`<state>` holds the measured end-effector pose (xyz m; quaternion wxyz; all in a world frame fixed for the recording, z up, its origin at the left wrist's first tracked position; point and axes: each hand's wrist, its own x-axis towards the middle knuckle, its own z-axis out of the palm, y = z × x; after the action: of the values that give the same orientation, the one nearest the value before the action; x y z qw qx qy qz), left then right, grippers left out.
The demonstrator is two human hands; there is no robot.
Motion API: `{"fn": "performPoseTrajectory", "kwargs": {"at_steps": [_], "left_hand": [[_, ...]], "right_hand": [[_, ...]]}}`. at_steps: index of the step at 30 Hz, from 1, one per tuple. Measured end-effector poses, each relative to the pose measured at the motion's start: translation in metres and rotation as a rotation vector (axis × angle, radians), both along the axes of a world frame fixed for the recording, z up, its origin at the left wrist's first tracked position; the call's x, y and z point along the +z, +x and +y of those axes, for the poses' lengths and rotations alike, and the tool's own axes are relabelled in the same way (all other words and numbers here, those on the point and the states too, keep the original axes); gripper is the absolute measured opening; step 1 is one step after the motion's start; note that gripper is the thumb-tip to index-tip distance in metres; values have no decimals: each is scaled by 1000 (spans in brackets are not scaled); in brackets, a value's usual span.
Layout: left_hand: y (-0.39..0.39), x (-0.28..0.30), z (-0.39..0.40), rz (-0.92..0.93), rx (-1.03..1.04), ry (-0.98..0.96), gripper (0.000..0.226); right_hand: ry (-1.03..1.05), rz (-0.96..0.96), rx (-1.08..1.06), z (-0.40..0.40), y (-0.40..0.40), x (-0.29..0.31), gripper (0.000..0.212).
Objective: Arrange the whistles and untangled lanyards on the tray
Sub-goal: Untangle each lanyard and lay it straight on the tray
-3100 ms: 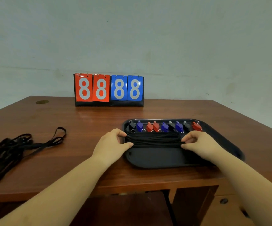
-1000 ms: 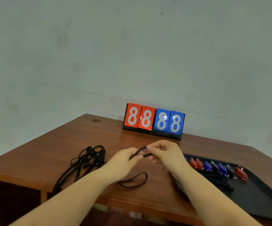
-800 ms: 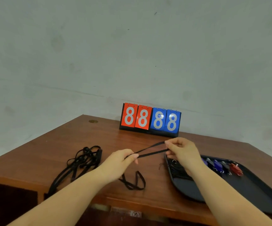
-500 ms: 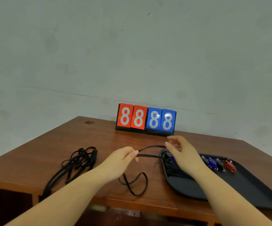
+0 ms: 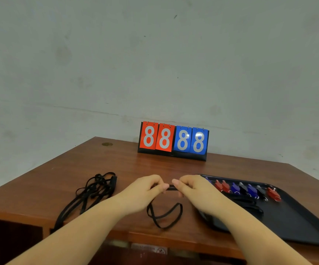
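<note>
My left hand (image 5: 147, 190) and my right hand (image 5: 191, 188) pinch a black lanyard (image 5: 164, 215) between them, close together above the table. Its free loops hang down and rest near the front edge. A black tray (image 5: 298, 222) lies to the right. Along its far side stands a row of several red, blue and black whistles (image 5: 246, 189). In front of them a bundle of black lanyards (image 5: 250, 204) lies on the tray, partly hidden by my right arm.
A tangled heap of black lanyards (image 5: 91, 194) lies on the wooden table (image 5: 101, 163) to the left, trailing toward the front edge. A red and blue flip scoreboard (image 5: 174, 140) showing eights stands at the back against the wall.
My hands left the tray, took up a single lanyard and stretched it apart. They have now come back together, folding it, with both hands pinching it.
</note>
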<state>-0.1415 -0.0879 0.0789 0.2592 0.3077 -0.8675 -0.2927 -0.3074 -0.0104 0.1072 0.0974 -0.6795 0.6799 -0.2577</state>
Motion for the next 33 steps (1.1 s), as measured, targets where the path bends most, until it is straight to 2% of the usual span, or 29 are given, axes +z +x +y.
{"fn": "performPoseTrajectory", "kwargs": {"at_steps": [7, 12, 17, 23, 27, 33], "left_hand": [[-8, 0, -3, 88, -60, 209, 15], [-3, -5, -10, 115, -46, 241, 24], [5, -4, -12, 147, 15, 212, 28], [6, 1, -9, 294, 108, 221, 29], [9, 6, 9, 403, 79, 263, 29], [26, -12, 53, 534, 34, 394, 34]], "right_hand": [[-72, -51, -65, -1, -13, 1, 38], [-178, -97, -161, 2, -27, 11, 38], [-179, -124, -221, 5, -42, 14, 40], [-196, -129, -227, 9, -38, 10, 40], [-251, -253, -195, 21, -26, 12, 39], [-225, -627, -128, 60, 5, -12, 40]]}}
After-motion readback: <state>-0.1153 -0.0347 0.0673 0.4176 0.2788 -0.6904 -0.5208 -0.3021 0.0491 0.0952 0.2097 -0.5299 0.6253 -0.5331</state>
